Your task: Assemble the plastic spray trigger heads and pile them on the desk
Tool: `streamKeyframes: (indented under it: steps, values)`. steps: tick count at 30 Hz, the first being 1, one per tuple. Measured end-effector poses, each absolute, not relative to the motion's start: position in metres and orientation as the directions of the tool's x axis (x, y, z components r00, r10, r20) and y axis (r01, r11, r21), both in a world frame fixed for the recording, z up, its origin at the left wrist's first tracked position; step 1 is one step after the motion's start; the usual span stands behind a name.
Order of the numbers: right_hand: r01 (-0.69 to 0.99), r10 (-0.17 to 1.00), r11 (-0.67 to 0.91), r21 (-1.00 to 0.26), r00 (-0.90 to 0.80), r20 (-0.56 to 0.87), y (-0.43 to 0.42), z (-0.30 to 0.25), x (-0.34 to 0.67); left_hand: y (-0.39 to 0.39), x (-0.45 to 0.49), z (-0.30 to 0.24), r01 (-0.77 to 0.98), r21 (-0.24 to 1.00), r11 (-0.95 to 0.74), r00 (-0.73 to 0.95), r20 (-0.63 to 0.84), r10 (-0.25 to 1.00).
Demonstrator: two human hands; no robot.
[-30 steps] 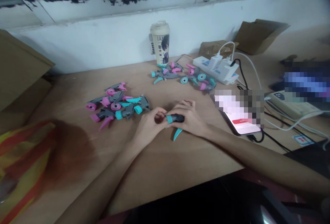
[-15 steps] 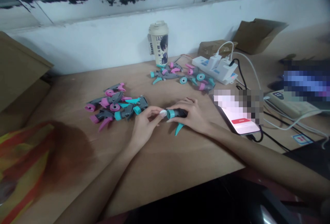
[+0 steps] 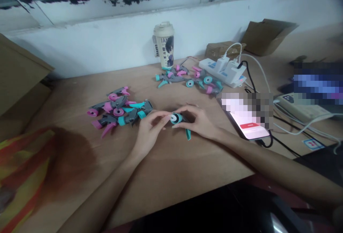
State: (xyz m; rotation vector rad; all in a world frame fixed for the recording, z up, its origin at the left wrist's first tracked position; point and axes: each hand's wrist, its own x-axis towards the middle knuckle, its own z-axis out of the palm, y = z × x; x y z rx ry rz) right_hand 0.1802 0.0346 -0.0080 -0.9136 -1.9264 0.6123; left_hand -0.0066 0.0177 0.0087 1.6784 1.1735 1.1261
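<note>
My right hand [image 3: 199,118] is wrapped around a grey trigger spray head with a teal collar [image 3: 177,121] and a teal trigger that points down. The collar's open end faces left, toward my other hand. Between the thumb and fingertips of my left hand [image 3: 150,127] is a small white disc [image 3: 173,118], right at the collar's mouth. Whether it sits inside the collar or just in front, I cannot tell. Left of my hands lies a pile of grey spray heads [image 3: 118,109] with pink or teal parts.
More spray heads [image 3: 171,77] lie farther back, by a cream coffee cup [image 3: 164,47]. A white power strip [image 3: 222,70] with plugs and cables stands at the back right. A lit phone [image 3: 243,115] lies right, a red-yellow bag [image 3: 24,168] left.
The spray head has turned so its collar opening shows more toward me. The white disc has moved slightly right, from beside the collar to its mouth.
</note>
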Motion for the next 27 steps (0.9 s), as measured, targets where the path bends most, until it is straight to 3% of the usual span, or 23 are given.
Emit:
streamKeyframes:
  steps: [16, 21, 27]
  values:
    - [0.352, 0.77, 0.636, -0.687, -0.347, 0.535, 0.0334, -0.0101, 0.1783, 0.0103, -0.0032, 0.0074, 0.545, 0.666, -0.508, 0.129, 0.533, 0.836]
    - [0.375, 0.758, 0.652, -0.659, -0.341, 0.556, 0.034, -0.013, 0.1789, 0.0106, -0.0051, 0.0084, 0.57, 0.608, -0.553, 0.204, 0.547, 0.812]
    - [0.398, 0.736, 0.677, -0.619, -0.353, 0.578, 0.0352, -0.0141, 0.182, 0.0131, -0.0054, 0.008, 0.555, 0.621, -0.553, 0.228, 0.527, 0.819]
